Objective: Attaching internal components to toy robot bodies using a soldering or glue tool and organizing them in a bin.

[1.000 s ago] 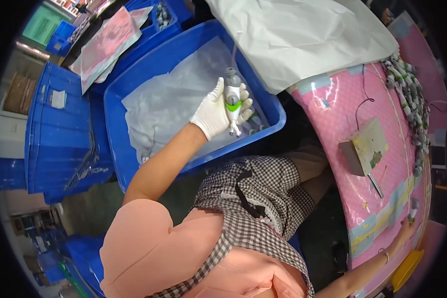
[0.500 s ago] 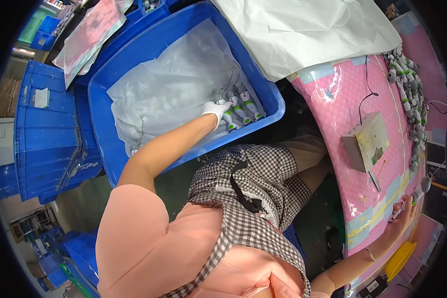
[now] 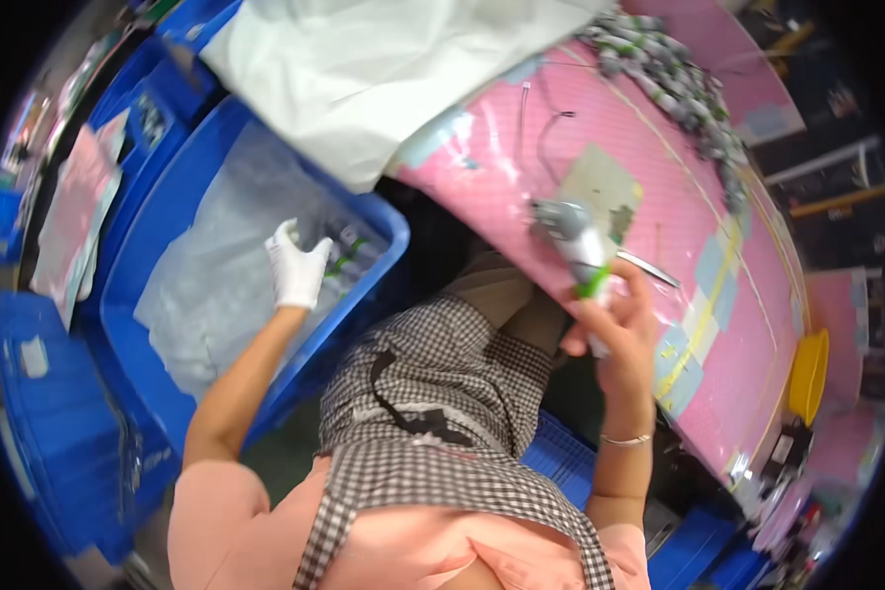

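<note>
My left hand [image 3: 299,270], in a white glove, is over the blue bin [image 3: 391,224], thumb and fingers apart with nothing in them. Beside its fingers, several blurred white, grey and green devices [image 3: 354,246] lie on the translucent plastic sheet [image 3: 192,285] inside the bin. My bare right hand [image 3: 621,324] grips a similar grey, white and green handheld device [image 3: 578,244] by its narrow lower end. Its thick grey head points up and away, above the near edge of the pink-covered table [image 3: 482,211]. Motion blur hides its finer details.
A small box [image 3: 600,187] and a metal tool [image 3: 649,267] lie on the table behind the held device. Similar devices form a long pile [image 3: 674,93] at the far edge. White sheeting [image 3: 324,79] covers the near corner; a yellow tray [image 3: 809,379] is at right.
The view has turned right. My right hand has brought the device from the table's far right to its near edge. My left hand has lifted off the devices in the bin, fingers spread.
</note>
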`<state>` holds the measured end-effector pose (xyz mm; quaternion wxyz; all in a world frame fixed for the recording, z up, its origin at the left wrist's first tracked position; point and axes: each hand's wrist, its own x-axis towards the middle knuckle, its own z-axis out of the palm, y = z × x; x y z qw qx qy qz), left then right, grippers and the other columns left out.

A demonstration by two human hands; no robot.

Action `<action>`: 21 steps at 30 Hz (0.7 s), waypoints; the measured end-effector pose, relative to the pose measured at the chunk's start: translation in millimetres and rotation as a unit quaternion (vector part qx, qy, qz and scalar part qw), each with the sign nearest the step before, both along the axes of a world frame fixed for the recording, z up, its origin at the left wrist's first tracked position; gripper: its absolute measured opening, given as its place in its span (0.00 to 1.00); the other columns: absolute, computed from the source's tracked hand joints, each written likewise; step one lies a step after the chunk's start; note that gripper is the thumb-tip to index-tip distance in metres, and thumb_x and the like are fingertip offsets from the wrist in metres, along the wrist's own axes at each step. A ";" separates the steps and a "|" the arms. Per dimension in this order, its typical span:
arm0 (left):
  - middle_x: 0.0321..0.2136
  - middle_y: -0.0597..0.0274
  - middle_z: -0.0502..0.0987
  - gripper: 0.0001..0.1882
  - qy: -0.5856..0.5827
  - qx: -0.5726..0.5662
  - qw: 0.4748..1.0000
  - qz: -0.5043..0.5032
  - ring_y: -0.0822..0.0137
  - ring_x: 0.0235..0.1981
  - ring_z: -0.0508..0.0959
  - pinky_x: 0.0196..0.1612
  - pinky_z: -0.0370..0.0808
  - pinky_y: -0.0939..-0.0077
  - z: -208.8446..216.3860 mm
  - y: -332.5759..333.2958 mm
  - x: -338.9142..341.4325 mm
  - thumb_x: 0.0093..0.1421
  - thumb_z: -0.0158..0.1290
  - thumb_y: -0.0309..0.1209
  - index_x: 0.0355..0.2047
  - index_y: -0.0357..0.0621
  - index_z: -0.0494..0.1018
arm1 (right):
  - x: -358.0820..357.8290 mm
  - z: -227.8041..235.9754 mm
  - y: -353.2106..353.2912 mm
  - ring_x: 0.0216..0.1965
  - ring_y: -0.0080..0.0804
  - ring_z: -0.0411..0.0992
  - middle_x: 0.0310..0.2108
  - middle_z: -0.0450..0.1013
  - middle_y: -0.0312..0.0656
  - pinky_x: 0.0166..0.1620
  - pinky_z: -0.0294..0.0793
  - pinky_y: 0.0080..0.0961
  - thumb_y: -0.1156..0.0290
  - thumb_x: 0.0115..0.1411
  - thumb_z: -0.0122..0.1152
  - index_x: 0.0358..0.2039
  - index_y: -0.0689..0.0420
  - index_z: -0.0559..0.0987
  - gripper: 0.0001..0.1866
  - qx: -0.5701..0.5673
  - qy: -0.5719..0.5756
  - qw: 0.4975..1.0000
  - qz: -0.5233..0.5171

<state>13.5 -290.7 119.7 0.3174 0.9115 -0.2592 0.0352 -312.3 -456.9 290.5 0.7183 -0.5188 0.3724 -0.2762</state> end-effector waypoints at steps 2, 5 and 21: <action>0.33 0.59 0.73 0.19 0.274 -0.243 0.923 -0.114 0.69 0.32 0.75 0.41 0.73 0.78 90.9 -46.0 -65.2 0.56 0.53 0.24 0.48 0.41 0.64 | 13.1 -10.6 4.6 0.15 0.24 0.69 0.34 0.73 0.52 0.20 0.71 0.16 0.81 0.50 0.59 0.44 0.58 0.60 0.22 0.042 -0.072 0.996 -0.012; 0.33 0.61 0.75 0.12 0.559 -0.360 0.678 -0.315 0.72 0.35 0.75 0.40 0.72 0.79 154.0 -99.4 -133.4 0.57 0.54 0.28 0.40 0.36 0.71 | 26.3 -15.7 10.8 0.17 0.26 0.70 0.35 0.73 0.53 0.22 0.72 0.17 0.80 0.52 0.58 0.43 0.56 0.60 0.21 0.053 -0.116 0.992 -0.004; 0.46 0.57 0.71 0.23 0.847 -0.303 0.321 -0.297 0.59 0.44 0.74 0.47 0.72 0.60 154.8 -146.3 -152.1 0.62 0.40 0.48 0.49 0.44 0.65 | -2.8 -33.3 13.0 0.32 0.24 0.71 0.34 0.70 0.39 0.34 0.74 0.18 0.87 0.49 0.57 0.41 0.58 0.76 0.18 -0.365 -0.063 0.928 0.042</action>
